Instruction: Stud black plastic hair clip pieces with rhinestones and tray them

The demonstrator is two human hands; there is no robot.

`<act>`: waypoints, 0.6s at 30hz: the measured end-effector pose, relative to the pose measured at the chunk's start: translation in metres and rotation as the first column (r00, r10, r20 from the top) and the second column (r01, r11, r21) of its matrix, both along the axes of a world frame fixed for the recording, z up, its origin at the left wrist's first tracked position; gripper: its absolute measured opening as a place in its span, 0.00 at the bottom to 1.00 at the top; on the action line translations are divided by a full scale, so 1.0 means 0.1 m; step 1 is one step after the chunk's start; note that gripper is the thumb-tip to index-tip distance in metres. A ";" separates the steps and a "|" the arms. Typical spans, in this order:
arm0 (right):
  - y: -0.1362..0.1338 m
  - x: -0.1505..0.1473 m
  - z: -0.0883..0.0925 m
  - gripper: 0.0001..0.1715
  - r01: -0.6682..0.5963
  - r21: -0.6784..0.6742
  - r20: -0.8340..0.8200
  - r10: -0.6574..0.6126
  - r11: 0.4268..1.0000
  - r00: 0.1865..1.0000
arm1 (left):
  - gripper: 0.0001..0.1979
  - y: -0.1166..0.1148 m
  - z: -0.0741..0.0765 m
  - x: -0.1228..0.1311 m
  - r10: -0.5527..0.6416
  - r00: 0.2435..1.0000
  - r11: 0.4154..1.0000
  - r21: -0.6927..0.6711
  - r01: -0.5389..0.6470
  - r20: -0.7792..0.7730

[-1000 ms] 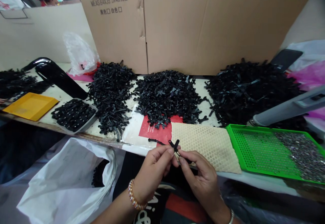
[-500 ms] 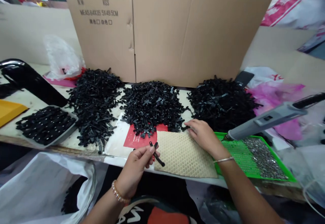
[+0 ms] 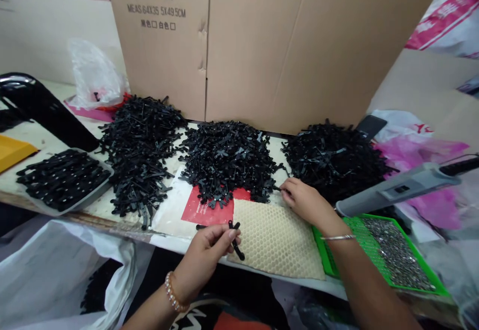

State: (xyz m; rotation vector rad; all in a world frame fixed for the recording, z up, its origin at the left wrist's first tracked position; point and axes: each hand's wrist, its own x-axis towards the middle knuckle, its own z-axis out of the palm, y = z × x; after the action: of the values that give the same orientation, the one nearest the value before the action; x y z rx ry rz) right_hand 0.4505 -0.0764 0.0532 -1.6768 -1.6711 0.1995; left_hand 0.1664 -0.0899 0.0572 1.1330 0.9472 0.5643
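My left hand (image 3: 215,245) is closed at the near table edge, pinching slim black plastic parts (image 3: 237,250) that cross each other between thumb and fingers. The end of another black piece (image 3: 201,226) shows behind this hand; whether it is held or lying there I cannot tell. My right hand (image 3: 305,197) reaches between the middle pile of black parts (image 3: 228,160) and the right pile of black parts (image 3: 333,160). Its fingertips are together on a small black plastic part (image 3: 277,188). Below that hand lies a beige honeycomb-textured mat (image 3: 277,237).
A grey electric screwdriver (image 3: 396,190) slants over a green tray (image 3: 325,255) of small metal pieces at right. Another black pile (image 3: 138,145) and a filled clear tray (image 3: 101,187) stand left, by a black curved arm (image 3: 52,110). A cardboard box (image 3: 299,45) stands behind.
The view has shifted slightly. My left hand still grips the black parts, a little lower in the picture. My right hand remains by the gap between the piles.
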 end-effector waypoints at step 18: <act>-0.77 -1.31 0.04 0.22 -0.124 -0.057 -0.849 0.017 0.991 0.528 | 0.17 -0.30 0.21 -0.09 0.090 0.991 0.994 -0.069 -0.084 0.098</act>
State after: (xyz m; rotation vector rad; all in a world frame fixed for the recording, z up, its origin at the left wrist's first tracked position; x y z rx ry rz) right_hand 0.3198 -0.1531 0.0576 -1.2216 -0.9505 1.0098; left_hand 0.1570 -0.1199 0.0784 1.0003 0.9243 0.6514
